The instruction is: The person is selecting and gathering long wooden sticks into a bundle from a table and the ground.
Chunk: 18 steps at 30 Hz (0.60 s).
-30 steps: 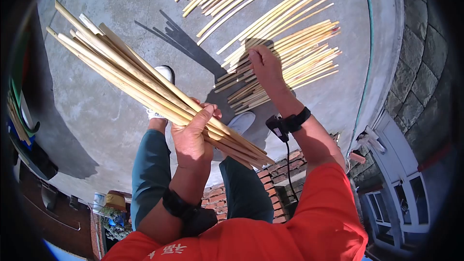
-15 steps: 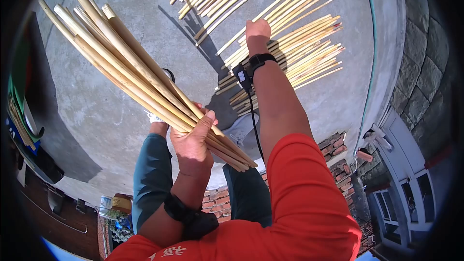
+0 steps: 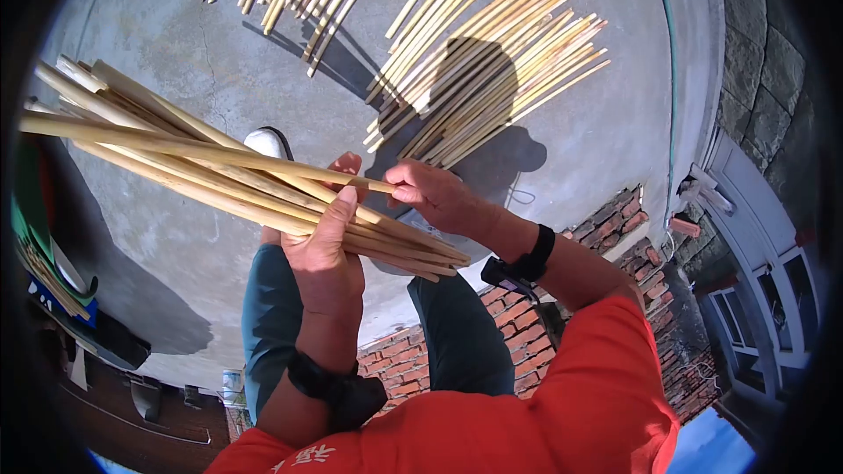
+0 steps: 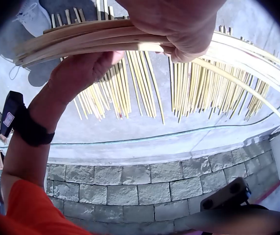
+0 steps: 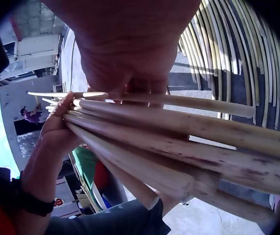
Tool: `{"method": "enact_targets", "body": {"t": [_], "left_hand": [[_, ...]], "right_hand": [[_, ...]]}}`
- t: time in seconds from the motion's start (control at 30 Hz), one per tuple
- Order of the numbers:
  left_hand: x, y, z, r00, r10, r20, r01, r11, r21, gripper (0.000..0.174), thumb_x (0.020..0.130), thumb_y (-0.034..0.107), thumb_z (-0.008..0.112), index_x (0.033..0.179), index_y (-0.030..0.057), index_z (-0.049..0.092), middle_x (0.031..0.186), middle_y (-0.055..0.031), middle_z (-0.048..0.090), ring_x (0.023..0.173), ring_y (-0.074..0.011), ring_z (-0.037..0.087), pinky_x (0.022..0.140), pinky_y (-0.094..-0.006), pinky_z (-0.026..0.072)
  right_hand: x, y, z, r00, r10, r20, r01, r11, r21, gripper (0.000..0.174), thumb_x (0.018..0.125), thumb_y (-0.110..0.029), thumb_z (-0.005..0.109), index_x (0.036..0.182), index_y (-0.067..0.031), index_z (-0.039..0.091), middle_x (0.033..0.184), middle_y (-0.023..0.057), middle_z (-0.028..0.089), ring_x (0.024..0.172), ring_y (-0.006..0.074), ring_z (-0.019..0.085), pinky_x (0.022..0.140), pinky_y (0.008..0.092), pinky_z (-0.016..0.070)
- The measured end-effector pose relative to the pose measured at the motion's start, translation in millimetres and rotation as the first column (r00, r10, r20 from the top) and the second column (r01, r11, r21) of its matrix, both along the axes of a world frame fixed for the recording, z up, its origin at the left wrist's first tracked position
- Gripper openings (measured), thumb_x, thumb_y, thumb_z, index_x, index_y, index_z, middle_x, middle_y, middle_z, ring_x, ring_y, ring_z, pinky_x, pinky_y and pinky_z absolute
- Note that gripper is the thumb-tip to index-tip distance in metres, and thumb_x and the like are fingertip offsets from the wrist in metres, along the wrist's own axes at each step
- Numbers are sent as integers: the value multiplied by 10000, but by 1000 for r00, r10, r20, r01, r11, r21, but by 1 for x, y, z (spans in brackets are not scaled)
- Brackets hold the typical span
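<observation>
My left hand grips a bundle of long peeled wooden sticks near its right end, thumb over the top. The bundle slants up to the left, above the ground. From the right, my right hand pinches the end of a single stick, which lies across the top of the bundle. In the left wrist view the right hand is just past the bundle. Up close in the right wrist view, the bundle's thick stick ends pass under the right hand, whose fingertips are partly hidden.
Several rows of similar sticks lie on the concrete ground ahead. A green hose runs along the right beside a stone wall. Red bricks lie near my legs. A white shoe shows beneath the bundle.
My right hand reached out to the sticks on the ground, then came back to the bundle with one stick. The left hand keeps its grip, and the bundle has tilted lower.
</observation>
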<state>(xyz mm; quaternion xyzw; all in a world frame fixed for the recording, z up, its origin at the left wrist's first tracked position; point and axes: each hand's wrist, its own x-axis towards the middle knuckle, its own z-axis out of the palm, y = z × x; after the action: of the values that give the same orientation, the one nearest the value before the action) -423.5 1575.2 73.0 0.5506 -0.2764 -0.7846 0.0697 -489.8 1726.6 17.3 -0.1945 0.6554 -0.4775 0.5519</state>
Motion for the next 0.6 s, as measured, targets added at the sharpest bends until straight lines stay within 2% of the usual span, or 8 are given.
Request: {"method": "enact_targets", "body": {"t": [0.07,0.2,0.27,0.33,0.4,0.43,0.5,0.6], "left_hand": [[1,1,1,999,-6,-42,9,998,63,249,817,7,540,1054,-34,475,968,-163,590,938,-238,582,841,-341,457],[4,14,-4,994,-61,-93,66,997,46,197,810,-10,539,994,-35,474,843,-122,561,786,-199,566,769,-318,463],[1,17,-2,996,-64,-61,65,998,23,188,807,-17,539,982,-34,472,834,-121,554,766,-194,556,757,-315,462],[2,20,-1,997,-72,-27,72,997,-6,180,804,-24,538,971,-32,470,826,-121,548,746,-189,546,745,-312,460],[2,23,-3,997,-58,-42,57,998,-23,181,799,-39,534,968,-33,470,826,-130,546,747,-195,544,740,-309,459],[2,23,-2,995,-93,-25,93,995,-25,211,801,9,548,988,-7,452,792,-123,540,765,-200,543,774,-349,455],[3,26,-2,994,-112,-14,111,993,-28,185,806,-5,544,975,-23,470,792,-124,562,761,-199,561,756,-330,461],[2,30,-2,992,-130,-8,129,991,-22,154,814,-12,543,956,-40,494,792,-129,597,764,-202,591,740,-315,471]], "right_hand": [[9,11,9,959,34,281,-43,999,24,169,903,-161,487,998,-25,521,843,86,572,800,160,595,715,285,460],[10,37,-7,925,63,374,-94,993,66,219,889,-184,522,1038,-25,547,885,95,593,819,157,587,743,300,460],[-2,42,-29,951,124,282,-130,992,2,272,873,-200,547,1097,-45,547,922,108,610,860,180,595,775,298,455],[-19,49,-67,993,-99,-69,117,937,330,383,863,-226,555,1194,-46,487,1062,152,574,1015,238,551,862,316,425],[-50,71,-136,707,54,-705,325,861,392,506,853,-240,555,1270,-8,385,1259,223,421,1188,329,406,955,341,359],[-57,73,-157,707,54,-705,325,861,392,506,853,-240,555,1270,-8,385,1259,223,421,1188,329,406,955,341,359],[-64,71,-185,646,242,-724,287,802,524,644,841,-284,554,1326,31,271,1383,266,209,1289,376,229,1029,396,260],[-57,35,-192,641,316,-700,331,709,623,684,836,-344,551,1322,51,276,1397,295,153,1306,403,162,1065,408,204]]}}
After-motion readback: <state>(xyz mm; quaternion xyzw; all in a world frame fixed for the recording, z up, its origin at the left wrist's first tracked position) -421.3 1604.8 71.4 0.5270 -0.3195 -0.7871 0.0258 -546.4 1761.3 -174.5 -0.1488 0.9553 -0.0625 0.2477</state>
